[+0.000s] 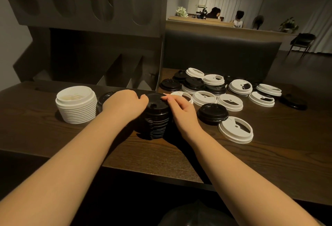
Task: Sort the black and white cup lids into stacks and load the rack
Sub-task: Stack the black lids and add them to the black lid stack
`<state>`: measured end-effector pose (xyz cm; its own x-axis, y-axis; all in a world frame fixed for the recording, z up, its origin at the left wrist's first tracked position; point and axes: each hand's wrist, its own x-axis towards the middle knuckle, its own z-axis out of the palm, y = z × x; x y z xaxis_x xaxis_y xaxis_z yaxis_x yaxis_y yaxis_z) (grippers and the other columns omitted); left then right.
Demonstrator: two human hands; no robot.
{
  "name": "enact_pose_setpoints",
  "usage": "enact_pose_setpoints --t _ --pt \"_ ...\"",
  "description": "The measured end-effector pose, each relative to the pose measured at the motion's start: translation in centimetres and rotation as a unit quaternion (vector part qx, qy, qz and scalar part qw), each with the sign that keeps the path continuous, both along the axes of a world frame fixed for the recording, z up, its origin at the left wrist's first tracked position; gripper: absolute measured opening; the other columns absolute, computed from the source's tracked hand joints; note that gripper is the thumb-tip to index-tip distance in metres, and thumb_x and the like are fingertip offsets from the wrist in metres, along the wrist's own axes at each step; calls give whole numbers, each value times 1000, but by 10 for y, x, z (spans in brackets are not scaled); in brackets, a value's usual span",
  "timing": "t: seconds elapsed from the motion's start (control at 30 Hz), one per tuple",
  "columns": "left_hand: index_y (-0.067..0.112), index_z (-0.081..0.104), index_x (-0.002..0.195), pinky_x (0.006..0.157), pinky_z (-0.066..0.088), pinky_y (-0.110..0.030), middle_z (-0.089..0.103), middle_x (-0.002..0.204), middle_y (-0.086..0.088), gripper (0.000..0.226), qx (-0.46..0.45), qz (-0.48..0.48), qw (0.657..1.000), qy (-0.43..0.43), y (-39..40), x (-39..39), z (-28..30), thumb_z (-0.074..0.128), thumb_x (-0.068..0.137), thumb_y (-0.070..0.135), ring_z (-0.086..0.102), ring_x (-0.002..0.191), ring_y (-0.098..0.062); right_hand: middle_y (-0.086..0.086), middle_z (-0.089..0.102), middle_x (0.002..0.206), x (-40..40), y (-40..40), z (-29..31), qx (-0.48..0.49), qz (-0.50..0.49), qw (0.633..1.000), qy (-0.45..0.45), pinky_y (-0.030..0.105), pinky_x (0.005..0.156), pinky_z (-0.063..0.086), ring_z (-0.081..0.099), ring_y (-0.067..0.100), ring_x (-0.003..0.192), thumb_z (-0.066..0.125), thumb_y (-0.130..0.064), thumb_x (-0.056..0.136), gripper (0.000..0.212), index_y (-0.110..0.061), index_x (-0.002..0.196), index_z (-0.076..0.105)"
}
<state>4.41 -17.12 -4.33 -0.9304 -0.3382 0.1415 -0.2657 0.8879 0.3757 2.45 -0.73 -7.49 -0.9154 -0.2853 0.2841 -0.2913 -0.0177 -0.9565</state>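
A stack of black lids (156, 118) stands in the middle of the dark wooden table (251, 162). My left hand (125, 102) grips its upper left side with curled fingers. From the right, my right hand (181, 107) pinches the rim of the top lid. To the left stands a stack of white lids (76, 105). A single black lid (104, 98) lies partly hidden behind my left hand. Loose black and white lids (230, 89) are scattered on the right. One black lid (212, 113) and one white lid (235, 132) lie nearest.
A tall dark rack (100, 33) with slanted dividers and rounded slots rises behind the stacks at the table's far left. A dark padded bench back (221, 53) runs behind the table. Two people sit far off at a counter. A chair (301, 42) stands at the right.
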Motion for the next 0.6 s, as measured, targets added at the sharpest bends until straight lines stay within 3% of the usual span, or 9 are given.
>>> enact_pose_setpoints --t 0.07,0.13,0.23,0.3,0.37,0.4,0.47,0.53,0.6 --pt "21 57 125 91 45 -35 62 120 -4 43 63 -48 996 35 1 2 -1 34 100 48 57 113 -23 1 68 101 2 1 2 -15 26 999 -17 23 86 50 63 15 102 46 -26 99 24 -19 95 68" --pt "28 40 144 108 30 -31 43 147 1 45 122 -125 981 84 6 7 -6 31 102 42 40 135 -18 0 68 97 2 2 3 -39 44 997 -44 19 81 50 64 11 95 39 -31 100 32 -16 94 67" --pt "29 46 141 104 23 -24 44 148 2 47 174 -152 968 103 12 11 -15 20 103 43 37 136 -16 6 66 104 3 1 2 -18 37 999 -15 22 86 49 62 14 100 36 -32 101 34 -18 93 66" --pt "27 49 139 107 21 -26 45 147 4 54 200 -147 962 110 11 9 -19 15 102 46 36 137 -16 4 61 120 5 0 0 16 27 999 24 21 99 41 54 13 116 35 -39 101 32 -34 94 66" --pt "26 47 140 112 16 -26 43 147 7 62 241 -160 946 147 11 9 -20 11 97 53 30 141 -12 -9 44 143 5 1 1 43 4 997 70 14 109 25 34 6 135 29 -48 93 30 -56 97 58" --pt "30 46 139 112 13 -23 41 148 10 63 269 -174 930 180 12 11 -22 9 95 57 26 141 -6 -17 35 145 5 2 1 54 -1 994 94 8 108 18 24 0 138 25 -51 91 29 -59 103 51" --pt "42 47 129 111 11 -17 40 146 14 57 314 -211 899 220 15 15 -31 7 94 61 22 139 4 -17 31 147 4 4 0 68 18 991 115 11 113 13 17 -5 138 21 -57 90 42 -47 116 52" --pt "46 53 118 111 14 -17 45 144 10 53 327 -227 897 194 12 12 -37 10 91 59 26 137 5 -6 46 144 2 4 -1 110 35 988 102 32 120 13 23 -7 136 18 -54 92 58 -28 117 64" --pt "47 58 112 114 15 -23 47 143 7 55 342 -221 900 153 6 11 -32 11 88 62 30 138 -1 -4 56 135 1 6 3 141 31 985 91 37 120 11 27 -14 127 15 -42 100 61 -16 116 67"
